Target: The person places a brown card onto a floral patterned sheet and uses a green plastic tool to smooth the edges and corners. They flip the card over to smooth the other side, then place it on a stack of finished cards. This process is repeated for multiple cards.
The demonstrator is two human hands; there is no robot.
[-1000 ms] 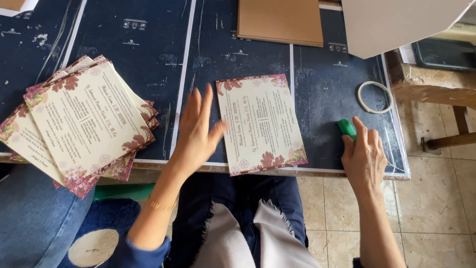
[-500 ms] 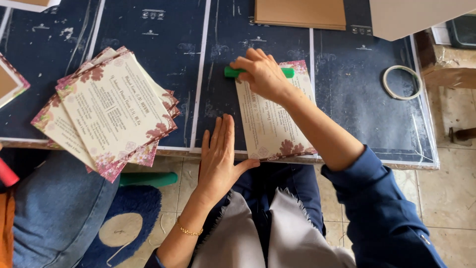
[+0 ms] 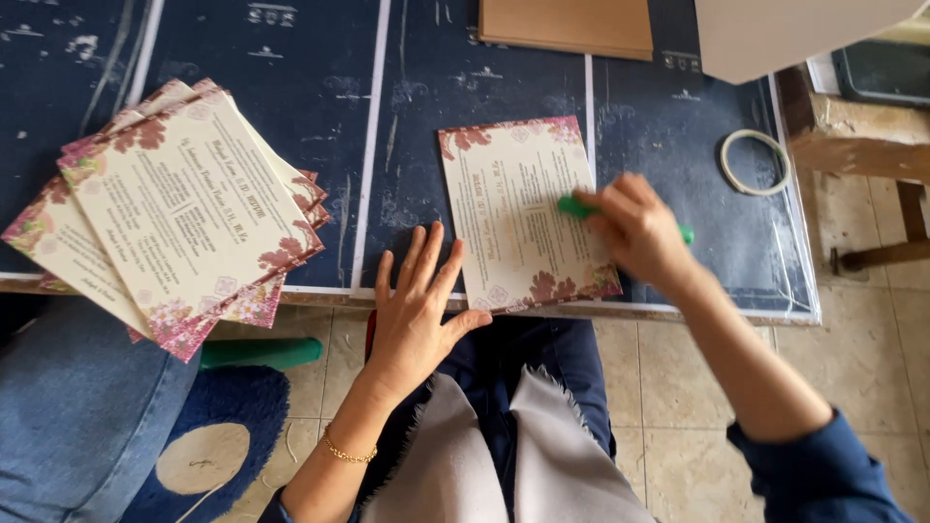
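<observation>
Card [image 3: 523,208] lies flat near the tabletop's front edge, right of centre, its lower corners at the edge. The right hand [image 3: 635,228], fist closed around a green tool [image 3: 576,206], has come down from the card's top edge to its middle, evidently a pressing stroke part-way along. The left hand [image 3: 417,305], fingers spread and holding nothing, still pins the lower left corner; the card stack [image 3: 174,208] sits near the front left.

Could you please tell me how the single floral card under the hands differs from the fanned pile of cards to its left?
The single card lies alone and nearly square to the dark mat; the fanned pile holds several cards, overlapped and turned at an angle. The right hand presses a green tool on the single card and the left hand rests at its edge; no hand touches the pile, which overhangs the table's front edge. Both show cream faces with pink floral corners.
</observation>
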